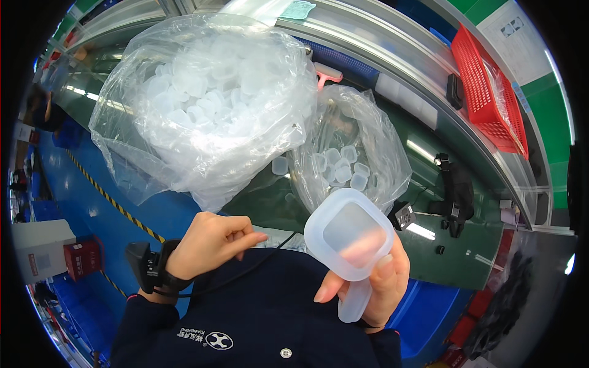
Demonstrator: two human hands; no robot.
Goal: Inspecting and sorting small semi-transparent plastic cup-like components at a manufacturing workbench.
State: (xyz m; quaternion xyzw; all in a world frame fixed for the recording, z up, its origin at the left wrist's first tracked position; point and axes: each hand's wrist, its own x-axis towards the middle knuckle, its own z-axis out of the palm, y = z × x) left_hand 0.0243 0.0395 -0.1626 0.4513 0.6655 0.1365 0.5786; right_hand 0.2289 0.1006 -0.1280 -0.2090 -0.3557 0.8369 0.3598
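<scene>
My right hand (386, 279) grips a translucent white soft-plastic piece (311, 232), with a rounded-square frame and a short handle-like tab hanging below. Fingers show blurred through its middle. My left hand (211, 245) is curled, thumb and fingers together, near my front, and nothing shows in it. Beyond it lies a large clear plastic bag (165, 147) heaped with small translucent white pieces. A smaller clear bag (386, 159), just past my right hand, holds several similar rounded-square pieces (340, 168). One loose piece (280, 165) lies between the bags.
The bags rest on a green tabletop (472, 257). Toward the right lie a black strap device (455, 193) and a small black box (403, 216). A red basket (485, 92) stands at the far right. A pink-handled tool (328, 73) lies behind the bags. My left wrist wears a black cabled device (147, 267).
</scene>
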